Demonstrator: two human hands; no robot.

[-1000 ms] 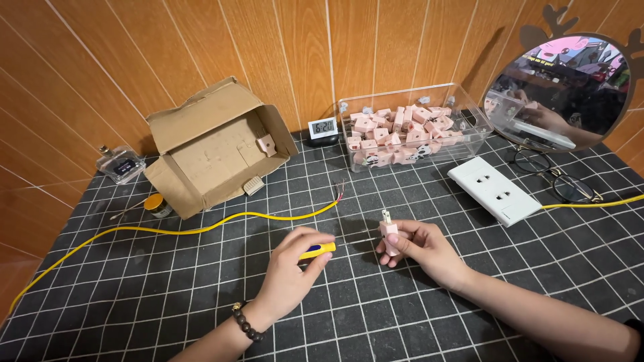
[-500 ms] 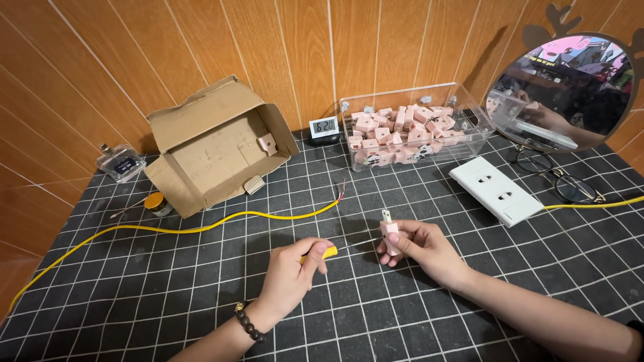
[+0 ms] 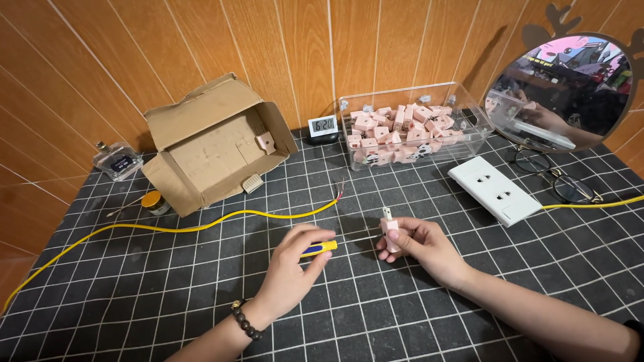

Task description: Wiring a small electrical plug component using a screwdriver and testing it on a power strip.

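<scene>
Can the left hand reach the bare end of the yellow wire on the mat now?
Probably yes: the left hand lies just below the yellow wire's bare end, nothing between them, though it already holds a yellow-handled tool.

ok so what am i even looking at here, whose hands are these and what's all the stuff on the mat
This is one view from a camera worn on a person's head, looking down at their own bare hands. The left hand grips a small yellow and blue tool. The right hand holds a pink plug, prongs up. Both are above a black gridded mat. On it lie a yellow wire, an open cardboard box, a clear bin of pink plugs, a white socket plate, glasses and a round mirror.
</scene>
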